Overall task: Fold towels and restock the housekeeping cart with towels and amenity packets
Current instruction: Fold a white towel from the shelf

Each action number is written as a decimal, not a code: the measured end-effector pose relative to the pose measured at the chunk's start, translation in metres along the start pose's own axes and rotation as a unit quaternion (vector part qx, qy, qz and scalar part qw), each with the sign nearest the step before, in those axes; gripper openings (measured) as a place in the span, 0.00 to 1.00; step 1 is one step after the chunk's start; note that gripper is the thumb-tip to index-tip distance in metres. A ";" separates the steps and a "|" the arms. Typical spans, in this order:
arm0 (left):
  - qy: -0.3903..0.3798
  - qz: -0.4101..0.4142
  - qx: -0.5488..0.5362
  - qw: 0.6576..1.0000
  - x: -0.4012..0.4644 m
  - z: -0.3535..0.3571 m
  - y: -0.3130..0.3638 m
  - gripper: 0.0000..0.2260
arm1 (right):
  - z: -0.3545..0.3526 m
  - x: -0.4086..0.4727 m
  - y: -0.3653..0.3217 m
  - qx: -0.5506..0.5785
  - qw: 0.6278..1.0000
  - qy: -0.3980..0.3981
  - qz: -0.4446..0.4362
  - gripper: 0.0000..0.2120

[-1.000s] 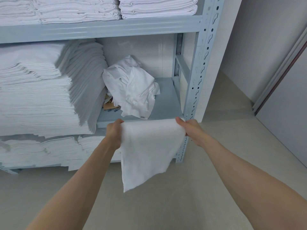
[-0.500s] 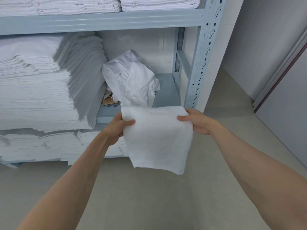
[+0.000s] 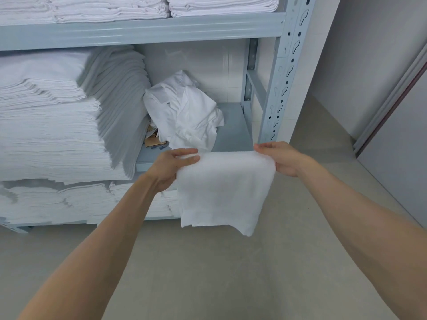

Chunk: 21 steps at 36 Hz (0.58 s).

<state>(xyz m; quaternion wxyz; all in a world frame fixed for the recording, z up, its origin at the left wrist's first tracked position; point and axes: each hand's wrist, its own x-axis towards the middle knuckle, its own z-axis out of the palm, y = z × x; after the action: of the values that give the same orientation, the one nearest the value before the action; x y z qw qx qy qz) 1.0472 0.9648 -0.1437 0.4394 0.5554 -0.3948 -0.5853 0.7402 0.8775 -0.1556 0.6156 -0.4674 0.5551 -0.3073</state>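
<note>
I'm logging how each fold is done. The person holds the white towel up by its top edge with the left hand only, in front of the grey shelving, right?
Not quite: both hands hold it. The head view shows the left hand and the right hand each pinching a top corner of the white towel, which hangs in front of the grey shelving.

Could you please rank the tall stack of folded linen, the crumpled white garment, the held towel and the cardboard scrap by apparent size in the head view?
1. Tall stack of folded linen
2. Held towel, nearer the camera, and crumpled white garment: too alike to rank.
3. Cardboard scrap
</note>
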 end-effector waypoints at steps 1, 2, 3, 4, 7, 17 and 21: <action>-0.010 0.003 0.037 0.999 0.000 0.001 0.001 0.22 | -0.003 -0.001 -0.002 -0.011 1.000 -0.022 0.011 0.27; -0.010 0.011 0.083 0.996 0.001 0.003 0.001 0.24 | -0.005 -0.002 -0.004 -0.028 0.998 -0.045 0.023 0.29; -0.006 0.023 0.128 0.992 0.002 0.006 0.001 0.27 | -0.006 -0.004 -0.006 -0.054 0.995 -0.071 0.036 0.32; -0.002 0.035 0.168 0.985 0.003 0.008 0.000 0.29 | -0.006 -0.005 -0.007 -0.088 0.991 -0.093 0.048 0.34; 0.024 0.067 0.286 0.956 0.007 0.016 -0.003 0.32 | -0.004 -0.008 -0.008 -0.219 0.969 -0.103 0.055 0.39; 0.095 0.133 0.491 0.856 0.013 0.023 -0.015 0.20 | 0.019 -0.015 -0.008 -0.519 0.850 -0.056 -0.070 0.25; 0.105 0.117 0.526 0.836 0.011 0.016 -0.016 0.17 | 0.018 -0.017 -0.005 -0.513 0.852 -0.029 -0.100 0.06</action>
<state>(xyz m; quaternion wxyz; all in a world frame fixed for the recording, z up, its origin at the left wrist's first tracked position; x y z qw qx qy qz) 1.0304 0.9583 -0.1608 0.1854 0.7107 -0.6564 -0.1719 0.7551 0.8953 -0.1449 0.2693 -0.7787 0.5660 -0.0253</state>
